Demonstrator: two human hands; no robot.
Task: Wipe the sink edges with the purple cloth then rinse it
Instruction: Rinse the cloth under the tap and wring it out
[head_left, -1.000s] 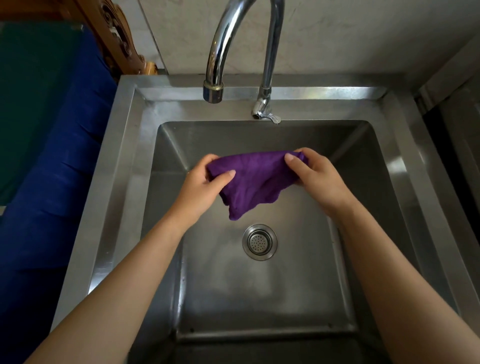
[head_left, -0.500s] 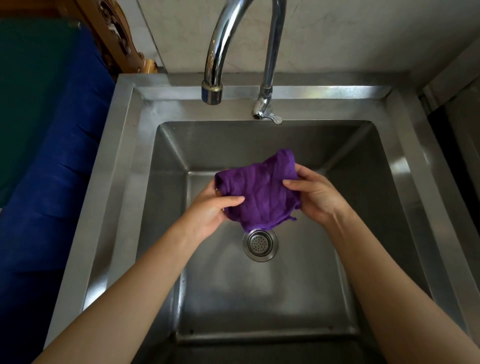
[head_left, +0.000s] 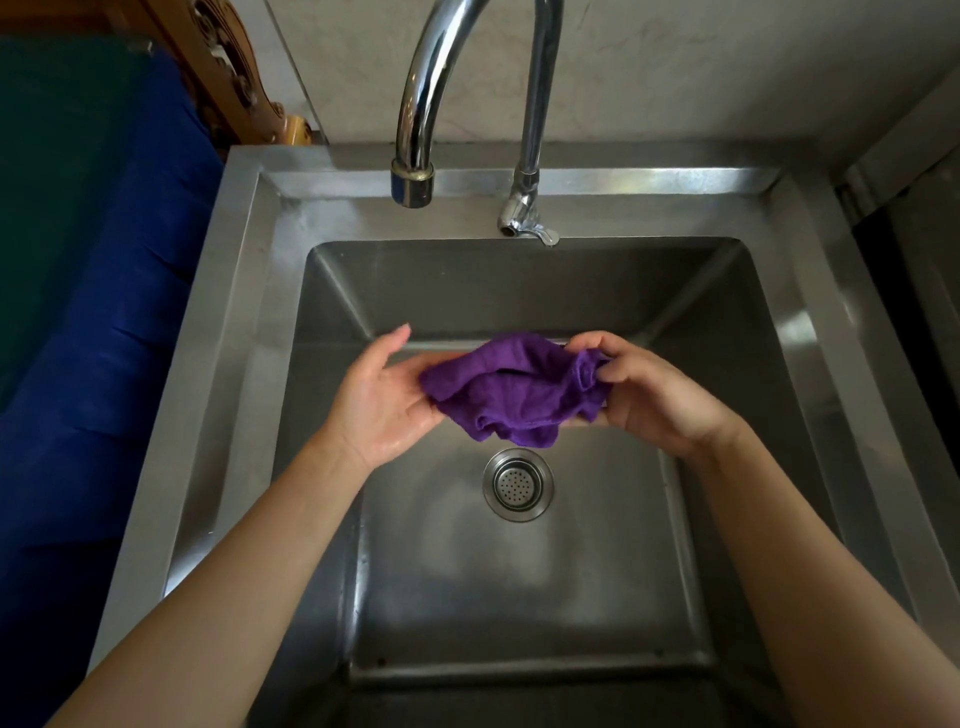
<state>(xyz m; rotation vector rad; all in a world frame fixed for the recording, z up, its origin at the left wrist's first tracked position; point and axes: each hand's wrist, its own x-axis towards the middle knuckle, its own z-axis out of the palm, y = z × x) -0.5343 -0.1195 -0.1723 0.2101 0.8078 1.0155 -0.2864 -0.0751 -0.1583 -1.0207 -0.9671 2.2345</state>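
Observation:
The purple cloth (head_left: 514, 400) is bunched up and held over the middle of the steel sink basin, just above the drain (head_left: 518, 484). My left hand (head_left: 379, 400) lies palm up with straight fingers under the cloth's left end and the thumb lifted off it. My right hand (head_left: 654, 395) pinches the cloth's right end with curled fingers. The sink rim (head_left: 228, 364) runs around the basin. The faucet spout (head_left: 411, 182) hangs over the back edge, and no water runs from it.
The tap lever (head_left: 524, 223) sits at the base of the faucet behind the basin. A blue fabric surface (head_left: 93, 364) borders the sink on the left, with carved wood (head_left: 228, 78) behind it. A dark gap lies to the right of the rim.
The cloth went from hanging spread between both hands to a bunched wad. My left hand let go of its grip and turned palm up under it; my right hand keeps its pinch.

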